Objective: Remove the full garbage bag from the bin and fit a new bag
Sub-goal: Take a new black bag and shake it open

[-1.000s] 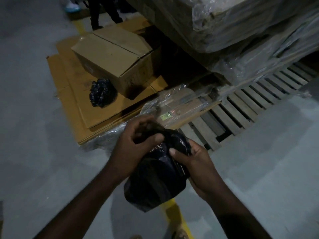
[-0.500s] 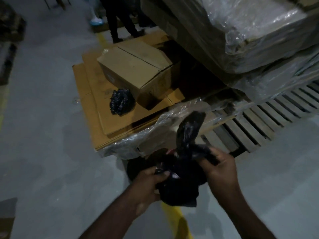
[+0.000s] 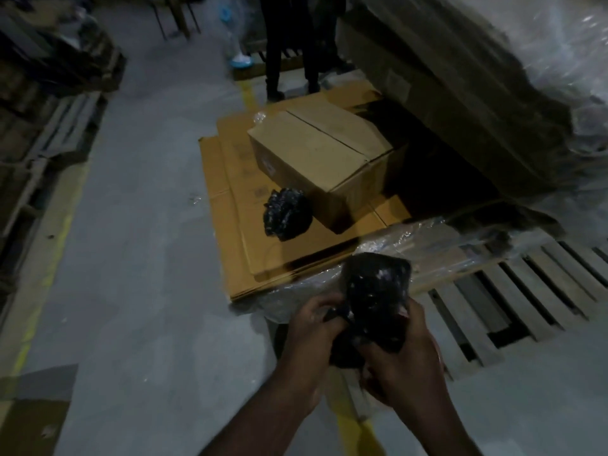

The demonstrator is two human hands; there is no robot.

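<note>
Clutching a bunched black garbage bag (image 3: 375,301) between them, the left hand (image 3: 312,330) and right hand (image 3: 404,366) close each grip on its lower folds, likely to work it open; its top rises above the knuckles. Beyond, another black bag (image 3: 287,213) lies on flattened cardboard (image 3: 230,205) beside a cardboard box (image 3: 319,159). No bin visible.

We hold a bag (image 3: 375,297) between both hands, flattened cardboard (image 3: 237,238) ahead, box (image 3: 316,159) on it, crumpled bag (image 3: 286,213) against the box, pallet (image 3: 513,294) right.
</note>
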